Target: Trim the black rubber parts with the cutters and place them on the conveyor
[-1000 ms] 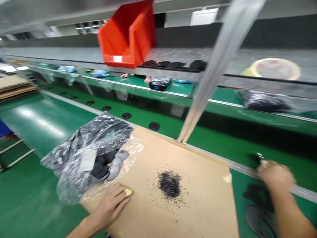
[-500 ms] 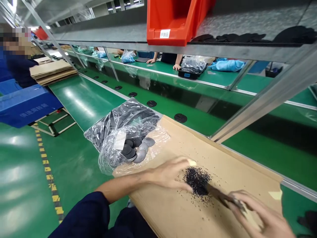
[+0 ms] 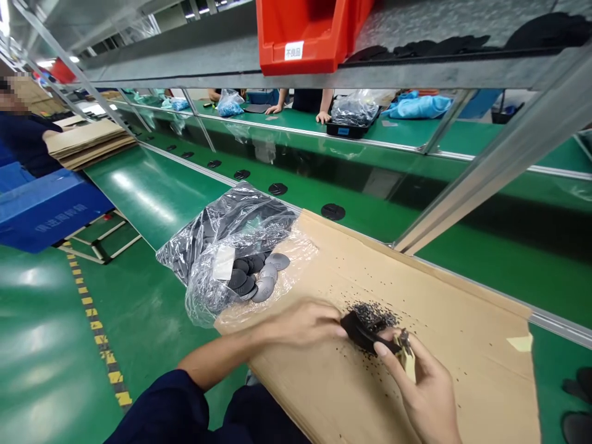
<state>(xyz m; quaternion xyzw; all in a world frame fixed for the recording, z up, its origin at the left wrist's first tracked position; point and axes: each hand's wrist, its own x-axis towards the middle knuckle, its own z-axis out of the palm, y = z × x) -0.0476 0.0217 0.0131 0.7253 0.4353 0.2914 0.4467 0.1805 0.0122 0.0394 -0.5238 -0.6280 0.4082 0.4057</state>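
A sheet of tan cardboard (image 3: 444, 333) lies across the green bench, with a heap of black crumbs (image 3: 374, 315) scattered on it. My left hand (image 3: 303, 324) and my right hand (image 3: 416, 388) grip a dark, soft-looking black piece (image 3: 363, 333) just over the heap. A small pale item (image 3: 407, 357) shows at my right fingers, too unclear to name. Left of my hands lies a clear plastic bag (image 3: 231, 237) holding round grey and black discs (image 3: 264, 288).
Black round pads (image 3: 333, 211) lie along the green bench beyond the cardboard. An aluminium strut (image 3: 494, 166) rises at right, under a shelf with a red bin (image 3: 300, 37). Co-workers' hands (image 3: 324, 116) show across the line. A blue crate (image 3: 50, 209) stands at left.
My hands have come together over the crumb heap, now gripping the black piece between them. The view has shifted slightly, and the heap looks more spread out.
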